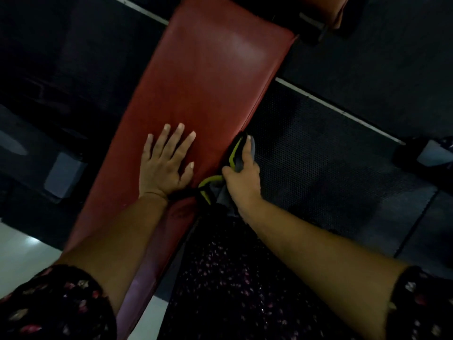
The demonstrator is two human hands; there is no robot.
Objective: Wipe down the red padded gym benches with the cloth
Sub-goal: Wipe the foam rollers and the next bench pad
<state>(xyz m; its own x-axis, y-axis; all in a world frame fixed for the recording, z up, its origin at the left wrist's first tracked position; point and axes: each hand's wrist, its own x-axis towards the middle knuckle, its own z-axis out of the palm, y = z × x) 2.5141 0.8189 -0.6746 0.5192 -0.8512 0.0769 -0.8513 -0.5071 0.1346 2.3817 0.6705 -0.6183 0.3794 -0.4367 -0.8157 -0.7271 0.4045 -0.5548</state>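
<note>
wiping the bench edge

left hand (166, 165) lies flat, fingers spread, on the red padded bench (208, 82). right hand (241, 175) is curled around a grey cloth (220, 190) with yellow-green trim, pressed against the bench's right edge. no readable writing anywhere.

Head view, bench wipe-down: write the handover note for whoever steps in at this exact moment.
Left hand: open, flat on top of the red bench, fingers spread.
Right hand: grips the grey cloth with yellow-green trim against the bench's right side edge.
Done: cannot tell which parts are already wiped.
Left: the far stretch of the pad, then the second red pad at the top of the view.
</note>
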